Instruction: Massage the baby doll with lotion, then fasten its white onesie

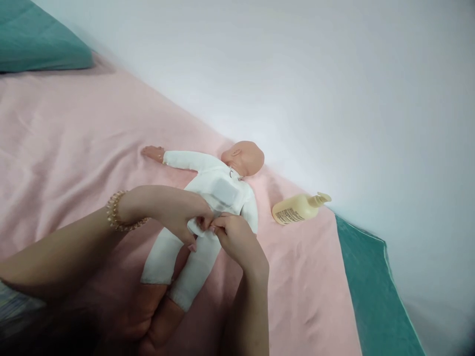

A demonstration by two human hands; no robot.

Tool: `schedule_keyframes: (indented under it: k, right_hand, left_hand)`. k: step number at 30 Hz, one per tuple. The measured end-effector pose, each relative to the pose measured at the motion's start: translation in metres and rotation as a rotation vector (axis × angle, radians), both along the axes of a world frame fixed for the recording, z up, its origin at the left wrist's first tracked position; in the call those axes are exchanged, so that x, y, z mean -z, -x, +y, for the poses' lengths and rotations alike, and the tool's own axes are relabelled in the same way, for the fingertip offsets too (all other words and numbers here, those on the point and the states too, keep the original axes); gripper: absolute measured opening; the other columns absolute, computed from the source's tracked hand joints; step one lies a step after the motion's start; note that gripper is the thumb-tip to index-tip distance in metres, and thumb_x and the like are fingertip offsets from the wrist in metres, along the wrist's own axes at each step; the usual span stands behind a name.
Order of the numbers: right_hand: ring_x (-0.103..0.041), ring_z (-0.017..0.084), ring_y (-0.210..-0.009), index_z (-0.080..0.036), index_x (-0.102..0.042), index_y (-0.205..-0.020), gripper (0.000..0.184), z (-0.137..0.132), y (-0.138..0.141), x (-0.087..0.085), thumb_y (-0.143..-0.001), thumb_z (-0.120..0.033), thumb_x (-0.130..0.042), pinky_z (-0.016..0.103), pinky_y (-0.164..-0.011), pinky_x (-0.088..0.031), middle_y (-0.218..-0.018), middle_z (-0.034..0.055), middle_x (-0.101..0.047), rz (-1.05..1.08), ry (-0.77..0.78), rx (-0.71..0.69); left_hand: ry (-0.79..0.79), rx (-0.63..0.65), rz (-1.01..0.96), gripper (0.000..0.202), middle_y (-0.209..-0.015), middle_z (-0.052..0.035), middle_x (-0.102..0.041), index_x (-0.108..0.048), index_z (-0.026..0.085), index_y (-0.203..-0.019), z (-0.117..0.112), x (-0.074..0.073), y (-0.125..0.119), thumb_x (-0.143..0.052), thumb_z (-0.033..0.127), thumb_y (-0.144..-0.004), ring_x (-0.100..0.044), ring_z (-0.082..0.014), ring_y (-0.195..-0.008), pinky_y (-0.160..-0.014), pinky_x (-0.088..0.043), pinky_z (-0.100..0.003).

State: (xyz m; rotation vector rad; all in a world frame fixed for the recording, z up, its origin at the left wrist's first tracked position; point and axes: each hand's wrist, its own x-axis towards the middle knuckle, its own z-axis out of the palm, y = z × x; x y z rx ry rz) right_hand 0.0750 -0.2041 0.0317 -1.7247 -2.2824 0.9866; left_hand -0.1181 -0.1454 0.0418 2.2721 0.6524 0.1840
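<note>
A baby doll [202, 175] with a white cloth body and a bald tan head lies stretched out on a pink blanket, its head turned away from me. A grey rectangular panel [224, 193] shows on its torso. My left hand [185, 210], with a beaded bracelet at the wrist, is curled over the doll's lower body, fingers bent and thumb pointing down. My right hand [235, 235] meets it there from the right, thumb and index finger pinched together. Whatever lies between the fingers of either hand is hidden or too small to name.
A pale yellow pump bottle [293, 209] lies tilted on the pink blanket [74, 128], right of the doll. A white wall [315, 99] runs along the far side. Green fabric [374, 282] shows at the right, and a green cushion-like piece [40, 42] at upper left.
</note>
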Motion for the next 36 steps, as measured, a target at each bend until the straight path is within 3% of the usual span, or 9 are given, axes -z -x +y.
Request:
schedule_keyframes:
  k: [3,6,11,17,23,30,36]
  right_hand:
    - [-0.056,0.014,-0.078,-0.022,-0.072,-0.074,0.032,-0.001,-0.002,0.0,-0.089,-0.007,-0.048,0.028,-0.069,-0.04,-0.084,0.0,-0.066,0.034,-0.028,-0.014]
    - [-0.058,0.016,-0.08,-0.023,-0.074,-0.078,0.032,-0.002,-0.007,-0.004,-0.091,-0.009,-0.049,0.029,-0.069,-0.042,-0.085,0.0012,-0.065,0.069,-0.087,0.017]
    - [-0.06,0.016,-0.089,-0.026,-0.078,-0.092,0.03,0.001,-0.014,-0.005,-0.093,-0.012,-0.051,0.03,-0.077,-0.046,-0.095,0.0025,-0.065,0.162,-0.16,0.098]
    - [-0.059,0.018,-0.092,-0.025,-0.078,-0.085,0.032,0.005,-0.01,0.004,-0.09,-0.008,-0.052,0.033,-0.084,-0.046,-0.091,0.0028,-0.064,0.182,-0.134,0.101]
    - [-0.058,0.018,-0.09,-0.023,-0.077,-0.084,0.028,0.01,-0.011,0.008,-0.091,-0.011,-0.053,0.032,-0.084,-0.045,-0.089,0.0028,-0.063,0.201,-0.127,0.102]
    - [-0.06,0.016,-0.089,-0.024,-0.075,-0.084,0.026,0.011,-0.018,0.003,-0.092,-0.015,-0.052,0.031,-0.082,-0.046,-0.092,0.0016,-0.064,0.268,-0.162,0.077]
    - [-0.063,0.017,-0.094,-0.024,-0.074,-0.092,0.025,0.011,-0.024,-0.001,-0.096,-0.022,-0.049,0.031,-0.087,-0.048,-0.101,0.002,-0.069,0.336,-0.255,0.19]
  left_hand:
    - [0.066,0.115,0.032,0.027,-0.094,-0.0056,-0.073,-0.071,0.021,-0.094,0.001,0.0,0.0,-0.071,0.034,-0.071,-0.065,-0.0254,-0.083,-0.071,-0.053,-0.033]
    - [0.016,0.068,-0.06,0.021,-0.094,-0.0032,-0.073,-0.071,0.027,-0.092,0.003,0.003,0.002,-0.066,0.04,-0.077,-0.066,-0.0255,-0.086,-0.074,-0.054,-0.034]
    - [-0.123,-0.048,-0.161,0.031,-0.081,-0.0057,-0.071,-0.072,0.027,-0.085,0.004,0.006,0.002,-0.072,0.054,-0.07,-0.065,-0.0301,-0.086,-0.074,-0.055,-0.037]
    - [-0.039,0.034,-0.103,0.024,-0.088,-0.0056,-0.072,-0.07,0.024,-0.087,0.005,0.007,-0.002,-0.071,0.044,-0.074,-0.065,-0.027,-0.082,-0.071,-0.054,-0.035]
    - [-0.04,0.002,-0.167,0.033,-0.088,-0.0061,-0.072,-0.073,0.026,-0.089,0.008,0.014,-0.002,-0.067,0.056,-0.076,-0.064,-0.0278,-0.085,-0.074,-0.054,-0.036]
    - [-0.062,0.001,-0.134,0.032,-0.096,-0.0044,-0.072,-0.073,0.028,-0.097,0.01,0.003,0.0,-0.055,0.053,-0.086,-0.064,-0.0266,-0.091,-0.081,-0.053,-0.035]
    - [-0.125,-0.074,-0.155,0.039,-0.101,-0.0075,-0.072,-0.072,0.022,-0.1,0.008,-0.005,-0.003,-0.047,0.051,-0.092,-0.063,-0.0297,-0.097,-0.092,-0.05,-0.041]
